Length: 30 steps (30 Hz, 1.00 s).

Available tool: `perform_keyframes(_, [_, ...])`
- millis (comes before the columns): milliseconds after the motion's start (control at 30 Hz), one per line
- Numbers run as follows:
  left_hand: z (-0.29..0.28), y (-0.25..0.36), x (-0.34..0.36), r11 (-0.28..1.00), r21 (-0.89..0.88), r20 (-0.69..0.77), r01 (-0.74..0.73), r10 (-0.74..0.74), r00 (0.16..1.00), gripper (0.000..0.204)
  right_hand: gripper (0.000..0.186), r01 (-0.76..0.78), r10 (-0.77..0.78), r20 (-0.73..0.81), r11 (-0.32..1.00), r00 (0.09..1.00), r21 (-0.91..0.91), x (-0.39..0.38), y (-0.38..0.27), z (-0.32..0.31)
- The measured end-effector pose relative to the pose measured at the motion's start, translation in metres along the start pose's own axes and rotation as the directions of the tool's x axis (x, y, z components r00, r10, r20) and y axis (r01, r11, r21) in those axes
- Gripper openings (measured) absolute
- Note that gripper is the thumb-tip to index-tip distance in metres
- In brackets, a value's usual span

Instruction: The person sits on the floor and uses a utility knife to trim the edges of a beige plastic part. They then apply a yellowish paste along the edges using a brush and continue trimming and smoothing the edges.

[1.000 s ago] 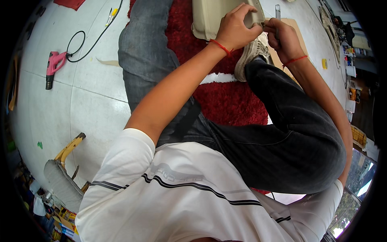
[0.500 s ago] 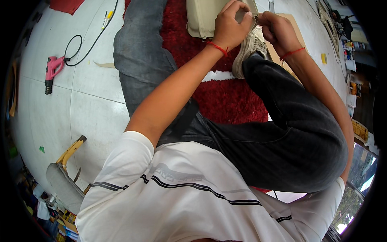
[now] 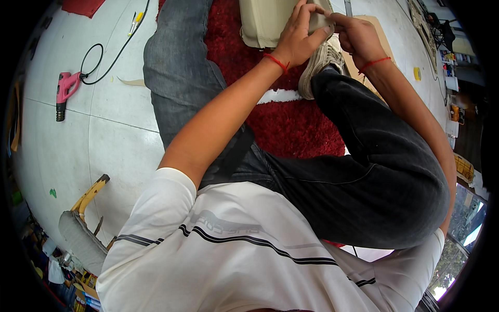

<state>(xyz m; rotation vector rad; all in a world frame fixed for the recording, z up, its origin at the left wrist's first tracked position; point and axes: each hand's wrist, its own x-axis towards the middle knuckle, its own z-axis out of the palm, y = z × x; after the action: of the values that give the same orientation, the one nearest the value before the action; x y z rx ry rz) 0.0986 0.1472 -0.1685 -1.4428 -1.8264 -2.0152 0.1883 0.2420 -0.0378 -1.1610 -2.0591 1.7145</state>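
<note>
A beige piece with rounded corners (image 3: 262, 26), like a padded or covered panel, lies on the red rug at the top of the view; its far part is cut off. My left hand (image 3: 300, 39) is on its right side, with thumb and fingers closed round the corner. From the right comes my right hand (image 3: 361, 40), its fingers curled and pinched at the same corner, close to the left thumb. What exactly the right fingertips grip is too small to make out. Each wrist wears a red string.
The red shaggy rug (image 3: 296, 127) lies under my legs. A beige shoe (image 3: 317, 65) sits just below the hands, beside a cardboard sheet (image 3: 377, 31). On the pale floor at left are a pink heat gun (image 3: 67, 91) with a black cord and a yellow-handled cutter (image 3: 136, 23).
My left hand has shifted slightly down and its fingers have spread further along the beige piece's corner. My right hand has moved slightly left, near the same corner.
</note>
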Motion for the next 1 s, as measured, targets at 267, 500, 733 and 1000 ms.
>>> perform_keyframes(267, [-0.012,0.008,-0.011,0.985,-0.150,0.049,0.087,-0.080,0.996,0.066,0.023,0.020,-0.021,-0.008,0.986,1.000,-0.165,0.005,0.005,-0.001])
perform_keyframes(500, [-0.012,0.010,-0.011,0.980,-0.163,0.055,0.115,-0.107,0.993,0.068,0.029,0.016,-0.017,-0.002,0.937,1.000,-0.350,0.013,0.010,-0.001])
perform_keyframes(733, [-0.017,-0.003,-0.019,0.982,-0.173,0.117,0.074,-0.054,0.992,0.073,0.033,0.042,-0.036,0.023,0.938,0.999,-0.344,0.007,0.016,0.001])
perform_keyframes(1000, [0.008,-0.001,-0.034,0.995,-0.103,-0.130,0.004,-0.018,0.991,0.043,0.022,0.089,-0.104,-0.020,0.919,0.994,-0.384,0.016,0.029,-0.004])
